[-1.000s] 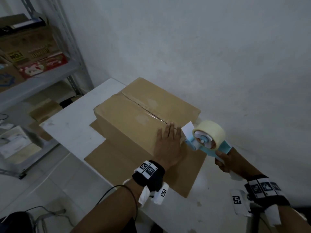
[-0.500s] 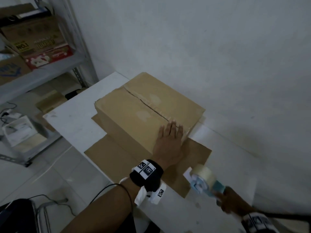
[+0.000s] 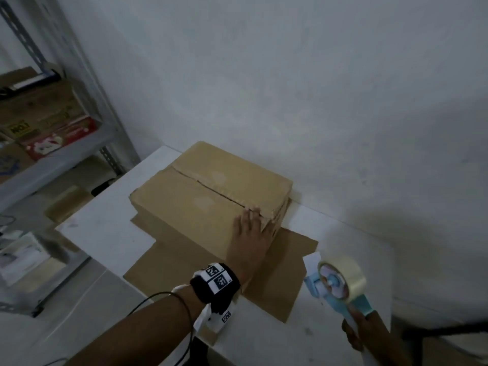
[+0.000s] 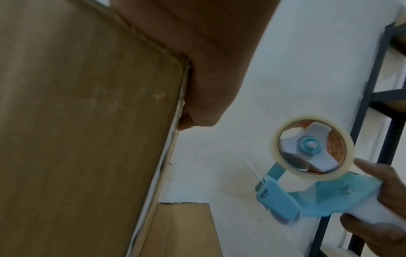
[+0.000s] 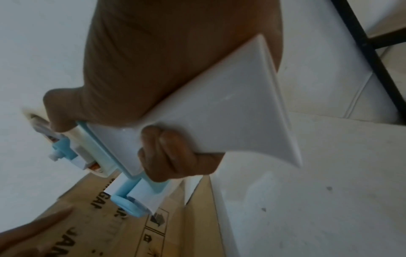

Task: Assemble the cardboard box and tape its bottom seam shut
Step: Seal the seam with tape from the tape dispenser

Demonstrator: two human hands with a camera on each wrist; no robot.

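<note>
A brown cardboard box (image 3: pixel 200 199) (image 4: pixel 83 121) (image 5: pixel 110 231) stands upside down on the white table (image 3: pixel 111 228), its two closed flaps meeting in a seam (image 3: pixel 211 188) that runs across its top. My left hand (image 3: pixel 249 233) (image 4: pixel 197 69) lies flat with straight fingers on the box's near right corner, at the seam's near end. My right hand (image 3: pixel 361 331) (image 5: pixel 171 156) grips the white handle of a blue tape dispenser (image 3: pixel 335 283) (image 4: pixel 307 173) (image 5: pixel 197 121) carrying a roll of clear tape. The dispenser hangs in the air right of the box, apart from it.
Flattened cardboard (image 3: pixel 285 273) lies on the table under the box and spreads toward me. A metal shelf rack (image 3: pixel 87 107) with printed cartons (image 3: pixel 50 122) stands at the left. A white wall (image 3: pixel 290 88) backs the table. The table's near edge (image 3: pixel 148 294) drops to tiled floor.
My right hand drew the dispenser away from the box's near corner, down and toward me, then lifted it a little to the right. My left hand stayed on the box.
</note>
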